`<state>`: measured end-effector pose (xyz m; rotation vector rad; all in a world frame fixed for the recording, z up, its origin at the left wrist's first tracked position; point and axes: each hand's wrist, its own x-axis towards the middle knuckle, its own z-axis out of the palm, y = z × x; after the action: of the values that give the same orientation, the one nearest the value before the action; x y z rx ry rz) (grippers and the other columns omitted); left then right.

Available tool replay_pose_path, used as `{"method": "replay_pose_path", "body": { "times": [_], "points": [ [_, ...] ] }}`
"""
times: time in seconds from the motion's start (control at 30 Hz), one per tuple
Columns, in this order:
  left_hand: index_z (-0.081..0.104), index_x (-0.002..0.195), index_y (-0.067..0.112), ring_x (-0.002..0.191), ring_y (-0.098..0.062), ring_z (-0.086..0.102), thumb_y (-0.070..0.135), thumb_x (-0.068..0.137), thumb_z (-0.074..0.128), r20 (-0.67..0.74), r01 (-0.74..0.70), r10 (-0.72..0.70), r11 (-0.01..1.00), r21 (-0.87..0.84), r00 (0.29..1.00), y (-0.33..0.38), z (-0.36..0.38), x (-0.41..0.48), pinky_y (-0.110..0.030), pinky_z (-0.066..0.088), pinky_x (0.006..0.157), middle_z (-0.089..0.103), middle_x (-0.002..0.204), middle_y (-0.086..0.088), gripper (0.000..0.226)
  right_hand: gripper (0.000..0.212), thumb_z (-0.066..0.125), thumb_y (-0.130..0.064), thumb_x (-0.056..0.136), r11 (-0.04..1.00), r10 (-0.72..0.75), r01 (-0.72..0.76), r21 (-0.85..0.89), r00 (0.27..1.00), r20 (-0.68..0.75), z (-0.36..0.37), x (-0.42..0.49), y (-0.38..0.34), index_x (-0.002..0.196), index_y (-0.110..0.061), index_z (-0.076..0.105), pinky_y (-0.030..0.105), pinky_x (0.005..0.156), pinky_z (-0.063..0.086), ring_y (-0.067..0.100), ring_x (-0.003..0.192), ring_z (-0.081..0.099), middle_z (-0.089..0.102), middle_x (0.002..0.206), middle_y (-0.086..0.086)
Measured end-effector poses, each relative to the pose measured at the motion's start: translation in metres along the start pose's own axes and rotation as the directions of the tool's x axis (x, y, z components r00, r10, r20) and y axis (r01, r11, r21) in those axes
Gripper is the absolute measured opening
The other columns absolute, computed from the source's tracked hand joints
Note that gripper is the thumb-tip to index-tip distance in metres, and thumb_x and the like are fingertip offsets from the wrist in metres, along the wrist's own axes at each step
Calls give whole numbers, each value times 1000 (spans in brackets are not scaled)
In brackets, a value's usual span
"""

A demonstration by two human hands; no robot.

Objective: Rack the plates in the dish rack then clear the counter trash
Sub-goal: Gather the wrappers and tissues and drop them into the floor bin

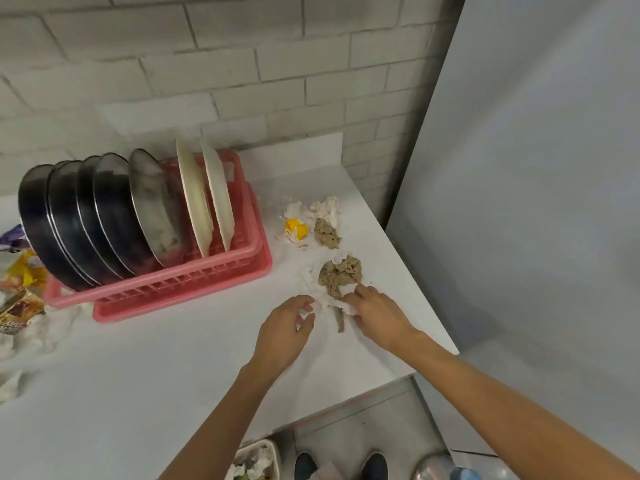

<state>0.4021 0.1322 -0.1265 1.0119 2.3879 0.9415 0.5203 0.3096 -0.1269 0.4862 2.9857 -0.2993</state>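
Left hand (284,329) hovers loosely curled and empty. The right hand (379,315) fingers pinch the white tissue (323,301) right of the dish rack (180,282). It looks light, limp and tearable, so gather its edges inward.

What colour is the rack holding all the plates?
Pink. The dish rack shows best in the head view, its only view, standing on the counter.
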Motion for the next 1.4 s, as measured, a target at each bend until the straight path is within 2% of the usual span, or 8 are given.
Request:
{"method": "replay_pose_path", "body": {
  "times": [0.23, 0.47, 0.67, 0.77, 0.87, 1.03, 1.17, 1.4],
  "points": [
    [68, 102, 27, 86, -6, 63, 25, 99, 53, -101, 35, -53, 984, -176, 993, -4, 2, 10, -28, 51, 79, 68, 97, 18, 15, 19, 57, -32, 95, 956, -114, 131, 261, 990, -80, -15, -5, 26, 101, -14, 56, 33, 64, 45, 20, 73, 52, 42, 96, -6],
    [69, 101, 25, 85, -2, 60, 17, 96, 55, -125, 33, -50, 991, -131, 991, 8, 9, 23, -26, 51, 77, 67, 98, 18, 16, 25, 48, -35, 101, 860, 37, 21, 510, 994, -103, -33, -3, 31, 77, -32, 40, 16, 62, 31, 0, 65, 44, 41, 73, -18],
    [67, 108, 24, 90, -3, 58, 13, 93, 57, -155, -70, 64, 997, -38, 986, 23, 9, 58, -26, 48, 74, 63, 105, 14, 21, 24, 43, -10, 102, 741, 70, -68, 669, 997, 24, -32, 6, 39, 117, -26, 54, 9, 55, 41, 5, 50, 59, 66, 80, 1],
    [58, 128, 21, 116, -14, 52, 9, 90, 56, -54, -88, 94, 991, 96, 994, 30, 6, 82, -33, 48, 90, 54, 131, 6, 40, 16, 53, -27, 99, 725, 87, -92, 682, 995, 42, -33, 8, 44, 92, -16, 62, 24, 54, 45, 6, 49, 51, 61, 71, 4],
    [42, 144, 23, 129, -26, 38, 1, 81, 55, 166, -72, 17, 941, 330, 986, 25, 2, 103, -40, 45, 96, 39, 145, 0, 68, 52, 57, -45, 94, 725, 147, -134, 676, 988, 38, -31, 8, 47, 60, -9, 41, 27, 54, 30, 11, 53, 32, 37, 57, 0],
    [54, 133, 21, 115, -24, 49, 17, 84, 67, 241, -48, -62, 904, 425, 968, 1, 1, 109, -36, 46, 87, 52, 121, -2, 51, 61, 51, -47, 97, 715, 184, -165, 679, 982, 45, -24, 1, 51, 57, -13, 20, 27, 54, 21, 13, 50, 20, 18, 58, 4],
    [70, 104, 15, 92, -22, 59, 17, 83, 71, 116, -41, 6, 955, 294, 993, -10, -5, 99, -32, 46, 76, 65, 98, -1, 21, 58, 53, -43, 97, 724, 190, -226, 652, 974, 127, -14, 0, 56, 61, 3, 48, 30, 59, 37, 27, 52, 42, 45, 57, 19],
    [65, 79, 15, 64, -11, 52, 14, 89, 63, 10, -29, 28, 998, 63, 1000, -2, -23, 72, -29, 38, 62, 61, 71, 2, 10, 20, 51, -20, 99, 730, 131, -190, 657, 982, 139, -14, 0, 44, 96, -17, 71, 15, 69, 48, 2, 55, 57, 62, 72, -15]
  ]
}}
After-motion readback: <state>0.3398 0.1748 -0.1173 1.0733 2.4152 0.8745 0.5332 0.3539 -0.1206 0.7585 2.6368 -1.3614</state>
